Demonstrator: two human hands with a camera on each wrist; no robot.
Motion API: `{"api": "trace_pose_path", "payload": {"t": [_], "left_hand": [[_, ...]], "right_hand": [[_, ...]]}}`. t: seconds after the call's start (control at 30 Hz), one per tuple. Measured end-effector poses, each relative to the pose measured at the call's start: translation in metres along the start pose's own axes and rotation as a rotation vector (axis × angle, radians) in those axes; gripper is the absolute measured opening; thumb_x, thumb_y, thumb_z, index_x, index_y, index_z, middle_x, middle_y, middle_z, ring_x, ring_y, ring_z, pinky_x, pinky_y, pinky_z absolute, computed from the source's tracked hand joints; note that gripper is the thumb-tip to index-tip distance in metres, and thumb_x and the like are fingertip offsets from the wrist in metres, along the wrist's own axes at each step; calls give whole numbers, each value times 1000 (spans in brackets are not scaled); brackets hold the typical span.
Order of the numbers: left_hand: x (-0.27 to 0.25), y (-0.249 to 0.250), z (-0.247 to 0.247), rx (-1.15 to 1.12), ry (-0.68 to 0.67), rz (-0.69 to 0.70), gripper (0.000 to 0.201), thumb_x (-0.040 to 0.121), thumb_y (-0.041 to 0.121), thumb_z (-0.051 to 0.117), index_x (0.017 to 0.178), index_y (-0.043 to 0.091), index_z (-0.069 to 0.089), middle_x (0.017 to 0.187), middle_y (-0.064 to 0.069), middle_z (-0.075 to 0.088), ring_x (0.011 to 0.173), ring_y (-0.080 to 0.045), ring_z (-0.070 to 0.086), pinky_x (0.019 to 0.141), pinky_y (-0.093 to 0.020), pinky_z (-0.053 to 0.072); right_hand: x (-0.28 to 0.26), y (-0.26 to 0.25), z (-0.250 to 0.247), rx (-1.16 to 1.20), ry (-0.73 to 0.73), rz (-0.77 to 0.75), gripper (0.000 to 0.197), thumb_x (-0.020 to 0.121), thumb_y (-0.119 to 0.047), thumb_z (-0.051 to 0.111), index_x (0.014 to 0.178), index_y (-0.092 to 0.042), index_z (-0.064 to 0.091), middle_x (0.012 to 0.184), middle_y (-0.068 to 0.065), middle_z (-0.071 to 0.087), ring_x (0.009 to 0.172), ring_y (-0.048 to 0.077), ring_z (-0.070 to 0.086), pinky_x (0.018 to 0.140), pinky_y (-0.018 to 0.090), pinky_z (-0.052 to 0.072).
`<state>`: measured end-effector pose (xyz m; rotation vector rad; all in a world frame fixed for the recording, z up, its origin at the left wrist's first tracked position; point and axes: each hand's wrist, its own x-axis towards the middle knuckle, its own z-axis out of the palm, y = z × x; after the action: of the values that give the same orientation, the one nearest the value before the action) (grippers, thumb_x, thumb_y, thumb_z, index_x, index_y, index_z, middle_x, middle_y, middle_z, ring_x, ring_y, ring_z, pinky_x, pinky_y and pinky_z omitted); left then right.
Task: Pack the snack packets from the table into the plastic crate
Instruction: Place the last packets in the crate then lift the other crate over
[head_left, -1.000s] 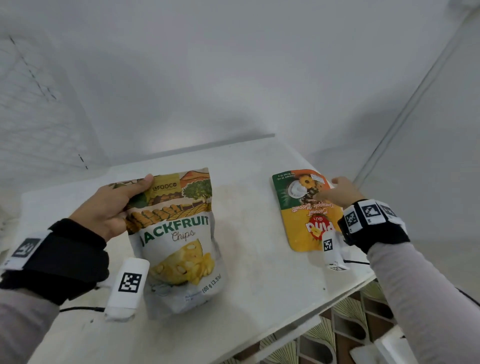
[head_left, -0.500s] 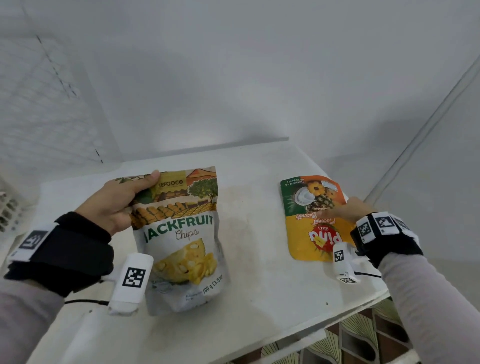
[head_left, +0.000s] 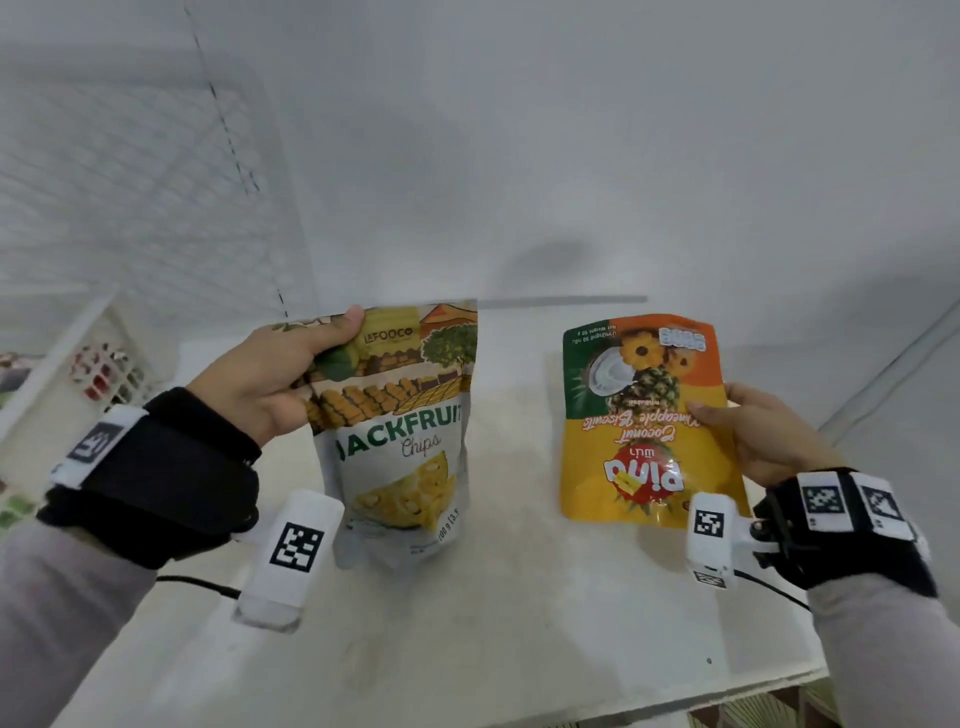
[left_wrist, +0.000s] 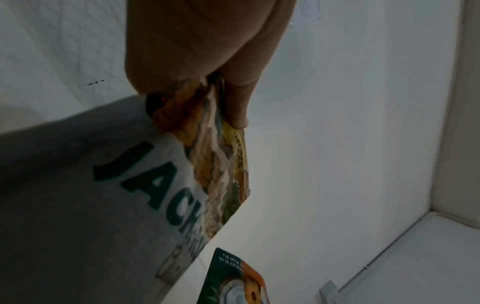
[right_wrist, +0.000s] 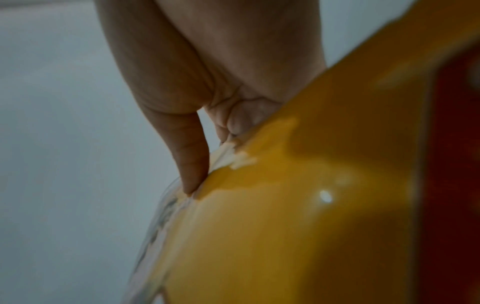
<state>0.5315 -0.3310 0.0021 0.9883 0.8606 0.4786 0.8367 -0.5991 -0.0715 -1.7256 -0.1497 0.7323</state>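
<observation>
My left hand (head_left: 270, 384) grips the top left corner of a grey jackfruit chips pouch (head_left: 400, 467), thumb on its front, and holds it upright above the white table (head_left: 519, 623). The left wrist view shows the same pouch (left_wrist: 103, 205) pinched between thumb and fingers. My right hand (head_left: 753, 431) pinches the right edge of a yellow and orange pineapple biscuit packet (head_left: 639, 415), held upside down and raised off the table. In the right wrist view the packet (right_wrist: 298, 195) fills the frame under my fingers. A white plastic crate (head_left: 104, 374) stands at the far left.
White walls close off the back and right of the table. The table's front edge (head_left: 675, 696) runs at the bottom right, with a patterned floor (head_left: 753, 712) beyond it. The crate holds colourful items behind its lattice wall.
The right hand has closed on the biscuit packet's edge and raised it off the table. The left hand has lifted the jackfruit pouch higher. The crate has come into view at the left.
</observation>
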Motion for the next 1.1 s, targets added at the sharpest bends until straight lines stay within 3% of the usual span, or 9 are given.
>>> {"api": "trace_pose_path", "payload": {"t": [0.23, 0.4, 0.53, 0.7, 0.8, 0.87, 0.97, 1.1], "left_hand": [[-22, 39, -31, -96, -10, 69, 59, 71, 21, 66, 124, -3, 57, 112, -23, 66, 98, -32, 68, 65, -49, 58], [-47, 78, -72, -118, -69, 105, 48, 78, 24, 59, 120, 1, 59, 110, -21, 68, 96, -32, 68, 63, -48, 58], [-73, 117, -117, -116, -75, 180, 38, 76, 22, 60, 107, 2, 64, 103, -19, 70, 91, -31, 70, 59, -49, 57], [-101, 172, -192, -55, -28, 279, 43, 82, 21, 58, 122, 4, 58, 109, -16, 69, 95, -28, 69, 60, -46, 58], [-113, 198, -240, -19, 3, 313, 49, 80, 21, 61, 127, 6, 56, 111, -13, 69, 96, -26, 69, 61, -45, 58], [-119, 212, -271, -13, 21, 335, 43, 83, 21, 60, 123, 6, 58, 108, -12, 70, 94, -25, 70, 58, -44, 57], [-126, 227, -315, 21, 31, 336, 29, 79, 20, 62, 106, 7, 63, 105, -11, 71, 92, -24, 70, 58, -44, 58], [-125, 239, -367, 114, 56, 254, 24, 71, 20, 62, 92, 8, 64, 95, -10, 74, 85, -22, 72, 50, -41, 56]], "right_hand": [[-25, -38, 75, 66, -134, -210, 17, 87, -5, 60, 98, -18, 61, 88, 6, 74, 73, 24, 72, 58, 37, 56], [-50, -63, 131, 63, -158, -382, 23, 85, -5, 62, 101, -21, 64, 92, 3, 74, 79, 23, 71, 68, 40, 55], [-79, -85, 185, 17, -205, -495, 20, 84, -7, 63, 96, -23, 66, 87, -1, 75, 73, 19, 72, 57, 34, 55], [-117, -108, 260, -51, -246, -586, 21, 83, -8, 64, 94, -25, 68, 88, -1, 75, 74, 19, 72, 64, 39, 54], [-140, -122, 309, -103, -270, -668, 23, 80, -5, 66, 90, -25, 69, 83, -2, 75, 68, 16, 71, 60, 37, 58], [-156, -134, 339, -148, -298, -758, 25, 79, -1, 67, 87, -24, 70, 76, -5, 74, 62, 12, 70, 54, 29, 57], [-179, -155, 377, -301, -364, -893, 25, 77, 0, 68, 83, -25, 71, 75, -7, 74, 60, 8, 68, 54, 22, 55], [-216, -185, 424, -594, -524, -1006, 16, 76, -2, 70, 87, -13, 70, 82, 5, 74, 64, 11, 68, 59, 20, 56]]}}
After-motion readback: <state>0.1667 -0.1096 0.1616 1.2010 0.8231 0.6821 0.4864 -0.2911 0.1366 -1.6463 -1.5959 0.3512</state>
